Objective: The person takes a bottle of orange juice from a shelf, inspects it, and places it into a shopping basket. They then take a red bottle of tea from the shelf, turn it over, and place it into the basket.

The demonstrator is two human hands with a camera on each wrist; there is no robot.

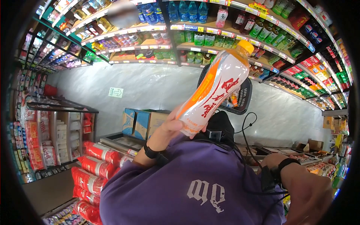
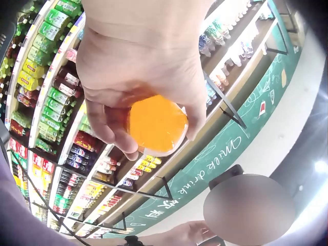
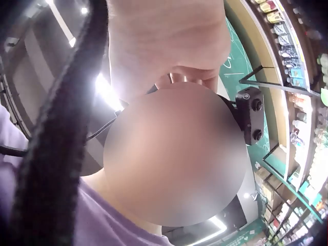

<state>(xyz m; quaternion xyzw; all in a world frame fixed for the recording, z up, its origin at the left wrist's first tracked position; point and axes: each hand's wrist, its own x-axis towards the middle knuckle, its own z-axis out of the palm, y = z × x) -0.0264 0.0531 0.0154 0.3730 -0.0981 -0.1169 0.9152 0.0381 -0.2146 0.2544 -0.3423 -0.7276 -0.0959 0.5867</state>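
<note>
To the left of the bottle (image 1: 218, 90), red packets (image 1: 89, 180) lie piled beside your purple top (image 1: 161, 191). Closer to the bottle, beyond those packets, an arrow sign (image 1: 116, 92) lies flat on the pale grey floor (image 1: 157, 86). Between that sign and the bottle is a cardboard box (image 1: 141, 123), partly blue.

At the bottle's lower end, your left hand (image 1: 169, 126) grips it, fingers and thumb wrapped around; you wear a black wristband (image 1: 151, 152) below. The bottle is held up in front of you, leaning, its orange-yellow cap (image 1: 245, 47) pointing away and to the right. Its wrapper is white and orange with large red writing.

Behind the bottle, partly hidden by it, a black basket (image 1: 244, 98) holds a few items. Farther past the bottle, shelves (image 1: 195, 28) carry rows of drinks.

Well to the right of the bottle, your right hand (image 1: 309, 191) is raised; the right wrist view shows it beside a blurred head, fingertips hidden, so its grip cannot be told.
</note>
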